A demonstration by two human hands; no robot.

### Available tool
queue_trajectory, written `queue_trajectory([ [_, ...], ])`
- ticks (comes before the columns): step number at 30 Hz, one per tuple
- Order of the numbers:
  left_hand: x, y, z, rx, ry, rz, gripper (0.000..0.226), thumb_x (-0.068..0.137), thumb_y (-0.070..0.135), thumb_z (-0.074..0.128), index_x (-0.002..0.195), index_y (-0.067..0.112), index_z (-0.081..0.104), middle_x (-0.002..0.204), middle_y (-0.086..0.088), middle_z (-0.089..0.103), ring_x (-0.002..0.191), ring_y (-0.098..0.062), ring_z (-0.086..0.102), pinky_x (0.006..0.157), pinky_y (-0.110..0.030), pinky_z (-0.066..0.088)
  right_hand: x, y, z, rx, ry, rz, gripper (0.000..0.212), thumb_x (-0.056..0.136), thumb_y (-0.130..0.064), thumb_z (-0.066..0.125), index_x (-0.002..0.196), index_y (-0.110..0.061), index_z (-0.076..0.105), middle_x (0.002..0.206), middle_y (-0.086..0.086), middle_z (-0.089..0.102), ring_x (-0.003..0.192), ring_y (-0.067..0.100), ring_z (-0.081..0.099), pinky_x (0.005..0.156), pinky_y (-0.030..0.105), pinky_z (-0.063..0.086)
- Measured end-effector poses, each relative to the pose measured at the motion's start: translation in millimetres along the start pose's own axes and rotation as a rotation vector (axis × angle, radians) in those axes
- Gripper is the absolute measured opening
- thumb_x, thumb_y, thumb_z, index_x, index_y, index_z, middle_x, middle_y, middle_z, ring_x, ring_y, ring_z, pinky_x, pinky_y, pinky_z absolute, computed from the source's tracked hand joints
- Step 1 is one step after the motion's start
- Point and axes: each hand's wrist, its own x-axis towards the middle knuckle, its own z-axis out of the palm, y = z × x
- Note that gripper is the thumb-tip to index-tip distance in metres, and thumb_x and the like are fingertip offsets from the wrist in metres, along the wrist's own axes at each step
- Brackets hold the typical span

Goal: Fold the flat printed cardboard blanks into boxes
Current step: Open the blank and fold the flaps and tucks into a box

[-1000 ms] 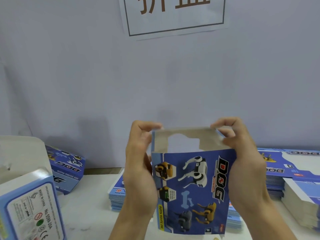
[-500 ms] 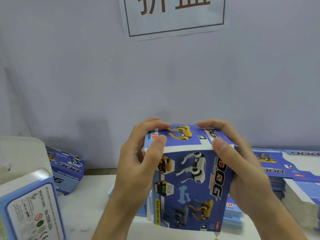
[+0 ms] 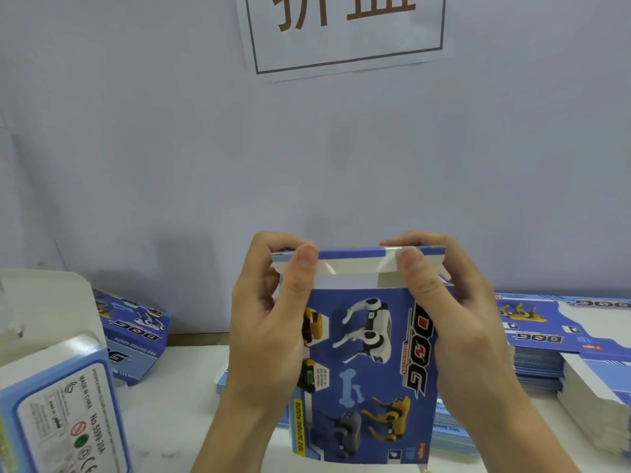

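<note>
Box (image 3: 368, 370) held upright above desk (image 3: 177, 380), both hands at top lid; left hand (image 3: 269, 322) and right hand (image 3: 454, 315) pinch lid edge; advice: tuck flap squarely into front panel, keep thumbs level, avoid creasing

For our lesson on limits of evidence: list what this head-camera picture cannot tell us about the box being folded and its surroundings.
- Box bottom end: cut off by the frame's lower edge.
- Its side walls: hidden behind the left hand and right hand.
- Wall sign: top cut off by the frame's upper edge.
- Label print on the near-left box: too small to read fully.
</note>
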Motion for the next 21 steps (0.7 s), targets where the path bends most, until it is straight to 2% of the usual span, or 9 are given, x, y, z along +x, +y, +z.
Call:
queue_trajectory([
  [2,-1.4,-0.5,-2.9,-0.008,-0.046,0.000,0.020,0.090,0.046,0.055,0.098,0.028,0.059,0.089,0.006,0.071,0.080,-0.020,0.074,0.049,-0.046,0.056,0.3,0.9,-2.0,0.035,-0.020,0.012,0.030,0.076,-0.046,0.067,0.096,-0.024,0.066,0.089,0.007,0.073,0.072,0.029,0.075,0.053,0.031,0.056],
  [6,-3.5,-3.0,-7.4,-0.130,-0.127,-0.051,0.015,0.089,0.037,0.058,0.099,0.029,0.066,0.115,0.012,0.068,0.107,-0.025,0.070,0.060,-0.032,0.060,-0.1,2.8,-7.1,0.096,-0.033,0.045,0.021,0.072,-0.037,0.068,0.090,-0.025,0.068,0.099,0.001,0.075,0.075,0.028,0.075,0.056,0.033,0.058],
  [8,-2.8,-4.7,-11.7,-0.150,-0.123,-0.081,0.016,0.085,0.037,0.061,0.094,0.028,0.071,0.129,0.008,0.061,0.124,-0.028,0.061,0.067,-0.033,0.059,-0.4,3.8,-9.4,0.117,-0.038,0.073,0.014,0.073,-0.026,0.073,0.086,-0.023,0.070,0.111,0.002,0.072,0.080,0.030,0.075,0.058,0.033,0.058],
  [10,-1.6,-5.8,-16.9,-0.137,-0.139,-0.097,0.015,0.082,0.037,0.063,0.089,0.030,0.074,0.134,0.008,0.058,0.135,-0.032,0.049,0.073,-0.038,0.059,-0.8,3.6,-11.8,0.141,-0.043,0.110,0.008,0.075,-0.022,0.071,0.083,-0.022,0.072,0.120,0.002,0.069,0.086,0.032,0.075,0.060,0.034,0.058],
  [12,-0.7,-4.8,-19.9,-0.128,-0.167,-0.101,0.014,0.082,0.036,0.063,0.087,0.030,0.075,0.131,0.007,0.060,0.138,-0.034,0.045,0.075,-0.038,0.058,-0.2,2.5,-14.9,0.144,-0.063,0.141,0.008,0.074,-0.025,0.071,0.082,-0.023,0.073,0.122,0.001,0.068,0.090,0.035,0.075,0.062,0.036,0.059],
  [14,-0.6,-2.7,-20.3,-0.118,-0.183,-0.097,0.013,0.081,0.035,0.066,0.087,0.028,0.075,0.130,0.005,0.059,0.134,-0.033,0.049,0.074,-0.035,0.058,1.2,-1.5,-16.2,0.127,-0.095,0.157,0.013,0.073,-0.029,0.080,0.083,-0.025,0.073,0.123,0.000,0.068,0.092,0.035,0.075,0.065,0.038,0.060],
  [17,-0.1,1.1,-17.3,-0.082,-0.190,-0.096,0.019,0.078,0.043,0.077,0.091,0.029,0.074,0.131,0.004,0.056,0.123,-0.030,0.060,0.070,-0.036,0.060,2.6,-6.2,-14.0,0.120,-0.150,0.149,0.041,0.062,-0.049,0.089,0.090,-0.026,0.071,0.115,0.000,0.071,0.089,0.034,0.075,0.063,0.039,0.060],
  [19,-0.4,1.5,-15.9,-0.077,-0.159,-0.096,0.017,0.079,0.041,0.075,0.091,0.029,0.073,0.130,0.004,0.057,0.118,-0.030,0.063,0.066,-0.039,0.060,2.7,-5.1,-11.2,0.125,-0.132,0.134,0.038,0.067,-0.046,0.086,0.093,-0.026,0.068,0.107,0.007,0.073,0.086,0.035,0.075,0.062,0.039,0.060],
  [21,-1.2,1.7,-15.0,-0.102,-0.134,-0.091,0.013,0.080,0.036,0.070,0.090,0.029,0.073,0.129,0.003,0.058,0.119,-0.034,0.062,0.066,-0.039,0.060,2.7,-2.5,-10.0,0.133,-0.094,0.129,0.022,0.077,-0.035,0.077,0.094,-0.027,0.067,0.104,0.012,0.073,0.084,0.036,0.075,0.062,0.040,0.060],
])
